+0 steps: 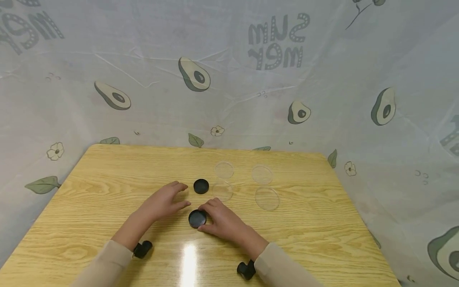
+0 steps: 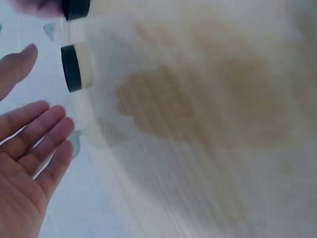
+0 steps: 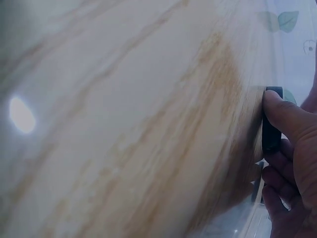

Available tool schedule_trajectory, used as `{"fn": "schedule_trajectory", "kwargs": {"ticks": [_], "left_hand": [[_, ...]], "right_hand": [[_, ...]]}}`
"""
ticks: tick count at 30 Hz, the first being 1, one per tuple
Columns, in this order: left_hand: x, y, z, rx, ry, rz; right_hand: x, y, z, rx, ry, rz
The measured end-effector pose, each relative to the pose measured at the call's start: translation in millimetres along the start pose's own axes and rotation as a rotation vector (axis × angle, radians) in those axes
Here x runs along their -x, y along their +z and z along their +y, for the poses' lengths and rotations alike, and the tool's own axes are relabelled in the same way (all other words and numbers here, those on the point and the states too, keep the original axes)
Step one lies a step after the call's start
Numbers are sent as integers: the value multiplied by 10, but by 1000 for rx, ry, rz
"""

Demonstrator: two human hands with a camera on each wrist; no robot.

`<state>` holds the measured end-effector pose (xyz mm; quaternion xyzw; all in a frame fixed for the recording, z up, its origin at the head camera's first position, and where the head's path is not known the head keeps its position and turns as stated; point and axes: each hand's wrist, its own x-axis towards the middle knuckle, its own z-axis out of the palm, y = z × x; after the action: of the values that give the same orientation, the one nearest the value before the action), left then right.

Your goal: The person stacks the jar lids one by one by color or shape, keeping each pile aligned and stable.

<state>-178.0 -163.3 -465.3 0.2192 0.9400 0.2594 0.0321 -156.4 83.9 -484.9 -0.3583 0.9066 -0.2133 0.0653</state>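
In the head view my right hand [image 1: 224, 219] pinches the rim of a shallow, round black lid [image 1: 197, 219] between thumb and fingers. The right wrist view shows the same lid [image 3: 271, 121] edge-on, with the thumb across its near side. My left hand [image 1: 163, 202] hovers left of it, fingers spread and touching nothing. A second black lid [image 1: 201, 186] rests on the table, just beyond the left fingertips. In the left wrist view this lid [image 2: 71, 68] appears in front of my left hand [image 2: 32, 153], apart from its fingers.
Several clear round discs, among them a near right one [image 1: 267, 198] and a far left one [image 1: 224, 170], lie right of the lids. The wooden table [image 1: 118, 179] ends at a hanging cloth [image 1: 229, 107] printed with avocados. Black wrist cameras [image 1: 142, 249] sit below the sleeves.
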Motion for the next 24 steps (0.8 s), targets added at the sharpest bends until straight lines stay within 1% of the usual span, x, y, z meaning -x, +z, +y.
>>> {"fn": "schedule_trajectory", "kwargs": {"ticks": [3,5,9,13,17,22,24], "left_hand": [[-135,-16,-60,42,-3,28],[-222,-8,-91,85,-8,34],[-381,62,-135,157,-25,20],[-512,144,-152,178,-24,0],[-608,198,-147,160,-21,-12],[-689,244,-127,88,2,-27],[-710,260,-126,72,9,-28]], "right_hand": [[5,4,2,5,0,5],[7,6,2,4,1,8],[13,4,-10,-1,9,5],[3,0,-40,4,21,0],[2,10,-58,-20,31,-5],[4,27,-53,-53,51,-11],[5,25,-50,-62,60,-15]]}}
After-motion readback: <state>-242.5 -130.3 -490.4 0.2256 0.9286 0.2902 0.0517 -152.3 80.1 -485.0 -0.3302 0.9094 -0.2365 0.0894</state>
